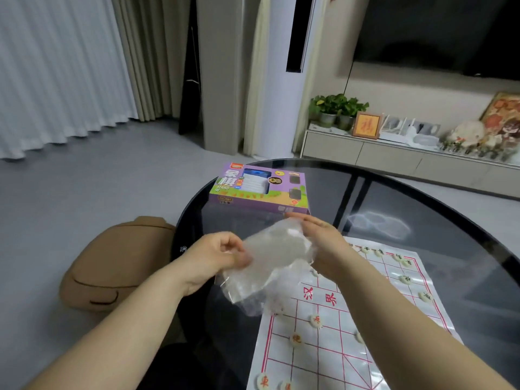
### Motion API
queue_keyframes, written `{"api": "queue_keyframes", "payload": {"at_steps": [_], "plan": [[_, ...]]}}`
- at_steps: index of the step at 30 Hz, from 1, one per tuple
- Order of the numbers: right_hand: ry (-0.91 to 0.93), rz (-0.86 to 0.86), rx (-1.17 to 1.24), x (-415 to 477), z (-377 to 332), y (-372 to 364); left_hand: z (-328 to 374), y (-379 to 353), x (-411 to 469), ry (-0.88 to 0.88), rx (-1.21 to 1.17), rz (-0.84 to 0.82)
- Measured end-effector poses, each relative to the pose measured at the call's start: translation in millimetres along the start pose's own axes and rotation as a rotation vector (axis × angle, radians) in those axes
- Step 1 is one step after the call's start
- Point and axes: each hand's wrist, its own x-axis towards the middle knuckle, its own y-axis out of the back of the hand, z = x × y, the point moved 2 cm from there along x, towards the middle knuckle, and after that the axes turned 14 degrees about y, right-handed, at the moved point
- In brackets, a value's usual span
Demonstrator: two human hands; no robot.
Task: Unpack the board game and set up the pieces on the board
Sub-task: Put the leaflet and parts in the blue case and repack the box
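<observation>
Head view, left hand [222,256], right hand [320,239] holding bag [270,268] (over board [332,358]), box [259,190] beyond

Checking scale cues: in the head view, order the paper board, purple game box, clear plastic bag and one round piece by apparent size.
paper board
clear plastic bag and purple game box: alike, bag nearer
round piece

Soft, even indoor light fills the room; ceiling-lamp glare streaks the glass counter [377,220] at centre right, wide-angle bending curves the edges, hands slightly blurred.
</observation>
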Motion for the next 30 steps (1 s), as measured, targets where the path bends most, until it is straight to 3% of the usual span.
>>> {"api": "queue_keyframes", "payload": {"at_steps": [3,7,14,23,27,30], "plan": [[-0.125,-0.181,0.075,-6,2,-13,-2,13,-4,-0.089,0.035,0.224],[-0.106,-0.491,-0.179,-17,12,-29,-8,24,-15,-0.164,0.067,0.353],[0.081,-0.411,-0.410,-23,18,-47,-21,31,-44,-0.132,-0.077,0.370],[-0.037,-0.618,-0.216,-26,51,-123,-57,97,-90,-0.024,-0.297,0.417],[-0.034,-0.535,-0.263,-15,66,-156,-79,123,-96,0.098,-0.348,0.342],[-0.024,-0.398,-0.262,0,76,-167,-101,144,-88,0.118,-0.388,0.453]]}}
